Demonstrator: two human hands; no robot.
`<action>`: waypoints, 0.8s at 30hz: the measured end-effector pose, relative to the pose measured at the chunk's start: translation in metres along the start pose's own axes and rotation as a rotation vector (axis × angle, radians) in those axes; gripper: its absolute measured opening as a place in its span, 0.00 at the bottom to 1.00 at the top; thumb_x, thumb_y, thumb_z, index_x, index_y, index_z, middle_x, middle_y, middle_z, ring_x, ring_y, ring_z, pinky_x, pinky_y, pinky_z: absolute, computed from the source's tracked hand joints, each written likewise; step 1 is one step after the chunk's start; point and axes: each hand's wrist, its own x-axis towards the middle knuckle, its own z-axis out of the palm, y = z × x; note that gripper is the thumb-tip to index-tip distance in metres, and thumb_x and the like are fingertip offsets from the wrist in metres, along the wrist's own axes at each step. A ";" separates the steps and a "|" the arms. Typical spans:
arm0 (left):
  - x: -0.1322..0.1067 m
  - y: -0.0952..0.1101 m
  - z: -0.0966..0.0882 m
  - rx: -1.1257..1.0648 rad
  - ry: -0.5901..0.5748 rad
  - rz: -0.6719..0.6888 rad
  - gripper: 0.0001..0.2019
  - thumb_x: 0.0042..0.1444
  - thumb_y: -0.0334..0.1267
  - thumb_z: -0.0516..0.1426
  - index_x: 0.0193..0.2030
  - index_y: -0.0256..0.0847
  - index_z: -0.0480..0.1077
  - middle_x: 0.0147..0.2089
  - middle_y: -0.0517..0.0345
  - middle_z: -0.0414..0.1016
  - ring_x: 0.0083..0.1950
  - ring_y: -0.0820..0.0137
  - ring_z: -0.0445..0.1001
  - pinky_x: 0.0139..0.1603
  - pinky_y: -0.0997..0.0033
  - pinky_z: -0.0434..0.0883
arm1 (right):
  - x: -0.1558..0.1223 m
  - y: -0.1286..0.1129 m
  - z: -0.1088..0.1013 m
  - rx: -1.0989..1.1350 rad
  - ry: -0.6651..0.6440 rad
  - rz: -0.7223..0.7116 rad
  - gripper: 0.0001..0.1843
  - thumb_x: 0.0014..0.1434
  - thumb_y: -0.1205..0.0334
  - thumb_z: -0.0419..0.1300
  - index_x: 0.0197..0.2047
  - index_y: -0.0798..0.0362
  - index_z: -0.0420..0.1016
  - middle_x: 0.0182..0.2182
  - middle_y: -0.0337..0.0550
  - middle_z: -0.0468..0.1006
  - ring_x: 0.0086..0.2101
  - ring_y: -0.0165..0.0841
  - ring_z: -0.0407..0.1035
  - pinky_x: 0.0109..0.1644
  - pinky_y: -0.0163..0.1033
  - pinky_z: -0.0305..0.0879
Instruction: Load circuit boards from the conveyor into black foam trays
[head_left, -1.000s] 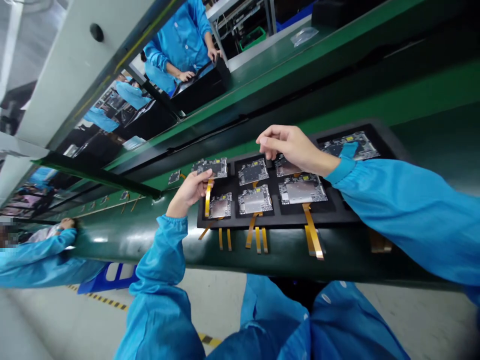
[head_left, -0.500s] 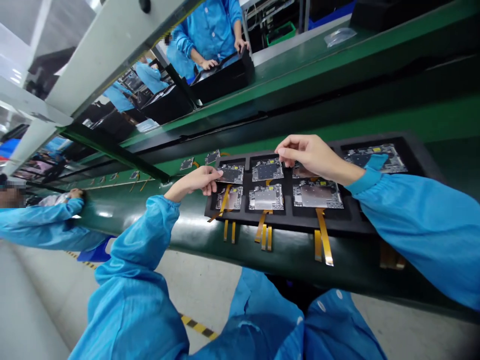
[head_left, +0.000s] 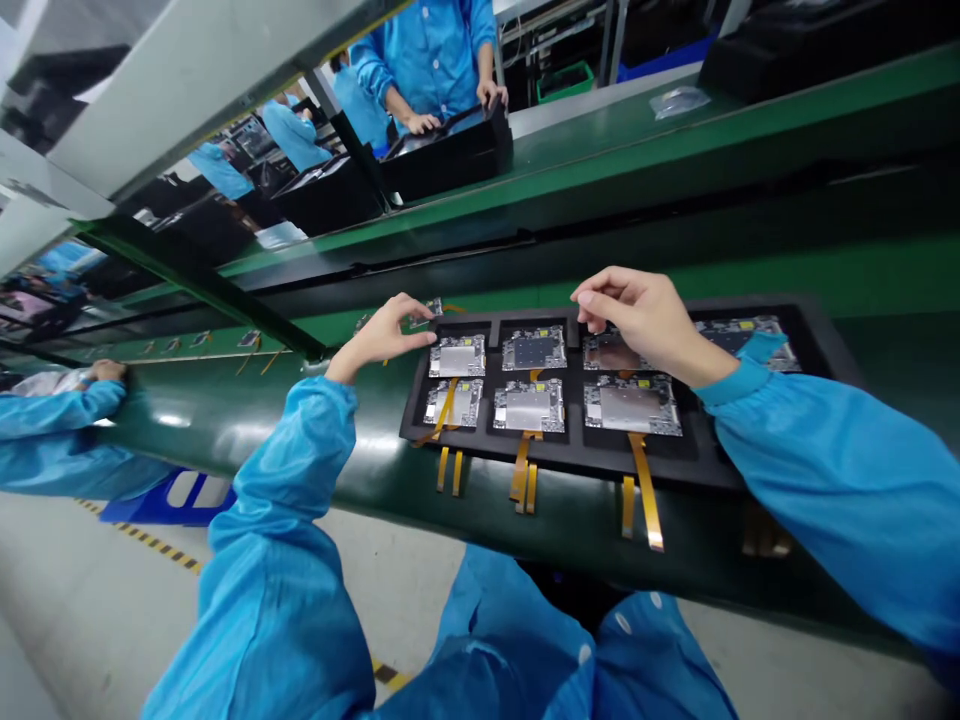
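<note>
My left hand (head_left: 386, 335) is open, thumb and forefinger spread, beside the tray's left end. Its fingertips overlap a small circuit board (head_left: 435, 308) on the belt; whether they touch it I cannot tell. The black foam tray (head_left: 491, 345) carries circuit boards in two rows of compartments. At its far left corner lies a board with a silver plate (head_left: 459, 356); a darker board (head_left: 534, 349) is beside it. My right hand (head_left: 630, 312) hovers over the far row, thumb and fingers pinched together; anything between them is hidden. Orange ribbon cables (head_left: 646, 495) hang over the tray's near edge.
The green belt (head_left: 360, 420) runs across, with more boards (head_left: 251, 340) further left. A green post (head_left: 202, 290) slants down behind my left hand. A co-worker's sleeve (head_left: 60, 405) is at the left; another person (head_left: 427, 60) works over a black box (head_left: 457, 145) opposite.
My left hand has let go of the board in the far left compartment and moved left and up to the board on the belt. My right hand stays pinched over the tray.
</note>
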 end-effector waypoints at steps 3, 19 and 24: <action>-0.005 0.016 0.006 0.134 -0.242 0.223 0.28 0.59 0.51 0.72 0.63 0.43 0.80 0.68 0.43 0.76 0.70 0.46 0.70 0.76 0.43 0.67 | 0.002 0.002 -0.001 0.001 0.014 -0.018 0.13 0.64 0.55 0.78 0.36 0.51 0.81 0.27 0.41 0.78 0.27 0.31 0.71 0.32 0.40 0.73; 0.001 0.007 0.003 0.162 -0.235 0.249 0.34 0.63 0.58 0.69 0.70 0.44 0.76 0.77 0.39 0.71 0.78 0.41 0.67 0.80 0.38 0.63 | 0.008 -0.034 -0.031 -0.011 0.357 -0.203 0.21 0.62 0.35 0.77 0.36 0.41 0.79 0.28 0.44 0.78 0.28 0.39 0.69 0.36 0.53 0.70; -0.036 -0.016 0.000 -0.020 -0.003 -0.095 0.35 0.62 0.66 0.63 0.64 0.39 0.76 0.62 0.39 0.79 0.59 0.49 0.80 0.64 0.47 0.79 | -0.037 -0.065 -0.088 -0.205 0.436 -0.144 0.20 0.62 0.34 0.78 0.32 0.37 0.82 0.34 0.45 0.82 0.35 0.47 0.71 0.39 0.58 0.68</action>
